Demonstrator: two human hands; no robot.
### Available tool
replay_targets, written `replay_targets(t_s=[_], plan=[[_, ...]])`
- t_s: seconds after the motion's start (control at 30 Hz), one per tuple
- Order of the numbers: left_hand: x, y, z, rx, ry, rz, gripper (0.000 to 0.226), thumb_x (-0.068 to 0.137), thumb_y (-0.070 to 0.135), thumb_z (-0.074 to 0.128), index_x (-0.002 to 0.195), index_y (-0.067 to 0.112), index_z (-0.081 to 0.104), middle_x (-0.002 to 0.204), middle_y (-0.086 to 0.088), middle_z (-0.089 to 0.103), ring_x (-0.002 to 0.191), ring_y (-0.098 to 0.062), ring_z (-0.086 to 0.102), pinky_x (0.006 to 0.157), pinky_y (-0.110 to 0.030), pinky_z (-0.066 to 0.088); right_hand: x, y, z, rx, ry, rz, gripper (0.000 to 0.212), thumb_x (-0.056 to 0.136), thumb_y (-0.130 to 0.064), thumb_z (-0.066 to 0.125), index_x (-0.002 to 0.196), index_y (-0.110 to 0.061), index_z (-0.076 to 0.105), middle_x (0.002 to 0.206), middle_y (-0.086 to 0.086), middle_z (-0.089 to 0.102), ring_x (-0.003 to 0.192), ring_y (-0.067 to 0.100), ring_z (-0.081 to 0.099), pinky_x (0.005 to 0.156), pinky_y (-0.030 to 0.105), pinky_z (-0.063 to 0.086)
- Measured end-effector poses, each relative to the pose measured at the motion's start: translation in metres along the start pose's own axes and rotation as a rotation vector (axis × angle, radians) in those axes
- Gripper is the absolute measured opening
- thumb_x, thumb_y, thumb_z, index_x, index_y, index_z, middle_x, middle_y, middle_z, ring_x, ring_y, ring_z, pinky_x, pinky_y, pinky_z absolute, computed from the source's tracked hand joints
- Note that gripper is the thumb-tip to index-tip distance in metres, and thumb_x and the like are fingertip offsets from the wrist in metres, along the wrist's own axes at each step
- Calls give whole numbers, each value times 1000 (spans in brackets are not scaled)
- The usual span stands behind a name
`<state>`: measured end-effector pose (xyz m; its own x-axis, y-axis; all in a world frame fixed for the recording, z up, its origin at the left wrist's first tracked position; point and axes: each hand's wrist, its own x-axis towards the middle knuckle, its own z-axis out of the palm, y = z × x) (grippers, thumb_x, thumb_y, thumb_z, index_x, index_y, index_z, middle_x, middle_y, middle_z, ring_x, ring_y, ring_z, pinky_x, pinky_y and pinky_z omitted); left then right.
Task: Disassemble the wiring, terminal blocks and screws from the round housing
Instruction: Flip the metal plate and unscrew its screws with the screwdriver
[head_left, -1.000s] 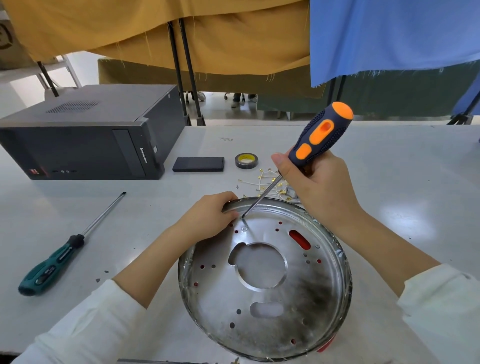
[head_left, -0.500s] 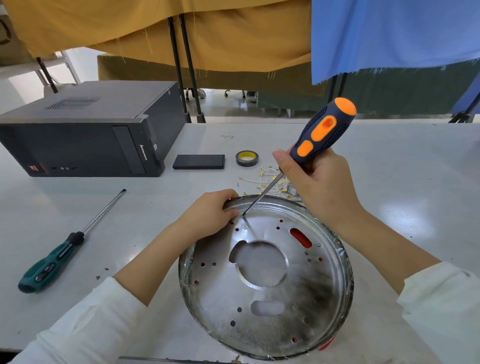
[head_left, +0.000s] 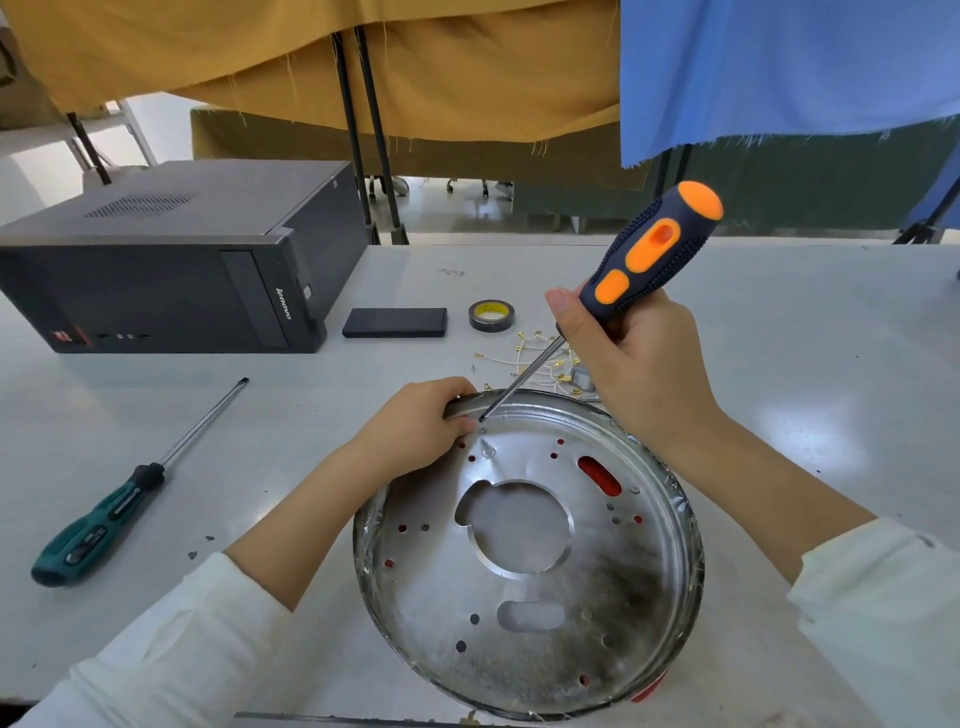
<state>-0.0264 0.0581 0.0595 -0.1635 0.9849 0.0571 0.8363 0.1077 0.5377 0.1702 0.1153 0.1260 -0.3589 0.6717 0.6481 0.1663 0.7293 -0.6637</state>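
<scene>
The round metal housing (head_left: 613, 597) lies on the white table with its inside facing up, showing a large centre hole and several small holes. My left hand (head_left: 415, 426) grips its far-left rim. My right hand (head_left: 639, 364) holds an orange-and-black screwdriver (head_left: 649, 249) tilted down to the left; its tip rests just inside the rim beside my left fingers, near a small screw (head_left: 487, 451). White wires with brass terminals (head_left: 540, 358) lie in a loose pile on the table behind the housing.
A green-handled screwdriver (head_left: 119, 499) lies at the left. A black computer case (head_left: 171, 270) stands at the back left, with a flat black block (head_left: 395, 322) and a roll of tape (head_left: 491, 314) beside it. Cloth-draped frames hang behind the table.
The screwdriver tip has shifted slightly up toward the rim by my left fingers. Both hands stay about where they were.
</scene>
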Motion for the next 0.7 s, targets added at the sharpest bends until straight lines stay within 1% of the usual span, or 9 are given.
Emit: replay_targets(t_s=[0.07,0.17,0.33,0.47,0.53,0.6,0.7], plan=[[0,0,0,-1,3,-1,13,92,19,58,91,30,53,80,11,60,80,-13,54,67,-24,37,-2,0,2,-6,-14,-1,48,89,-46,52,77,0,58,58,12,55,59,18,53,55,23,41],[0,-1,0,11,5,5,14,92,19,58,90,31,52,77,14,58,78,-12,52,63,-17,36,-4,1,3,-10,-25,3,48,89,-46,52,74,-1,56,56,14,52,56,21,50,55,29,40],[1,-2,1,8,6,-2,12,93,20,59,91,31,53,78,14,59,78,-11,52,63,-11,35,-4,2,3,-10,-43,7,47,89,-47,53,75,-3,55,55,11,52,55,18,50,55,27,41],[1,-3,1,10,4,-2,12,93,20,58,92,31,53,78,14,58,79,-12,53,63,-12,35,-4,3,4,-17,-38,9,46,90,-47,53,76,-3,56,56,10,53,56,18,51,55,28,42],[1,-2,1,16,5,1,12,93,20,58,93,31,53,79,13,59,80,-12,53,63,-15,36,-3,3,4,-20,-38,15,46,89,-48,53,76,-4,56,55,9,53,56,17,52,55,27,42],[1,-2,1,24,5,5,11,93,20,58,93,29,53,80,11,60,80,-13,53,65,-21,36,-2,3,4,-20,-39,18,45,88,-48,54,75,-6,56,53,5,53,54,15,52,54,24,42],[1,-2,1,35,9,10,11,93,20,58,93,29,53,81,10,60,79,-13,53,65,-22,35,-1,1,6,-34,-28,4,43,89,-46,59,74,-7,56,51,-3,50,54,14,52,52,16,39]])
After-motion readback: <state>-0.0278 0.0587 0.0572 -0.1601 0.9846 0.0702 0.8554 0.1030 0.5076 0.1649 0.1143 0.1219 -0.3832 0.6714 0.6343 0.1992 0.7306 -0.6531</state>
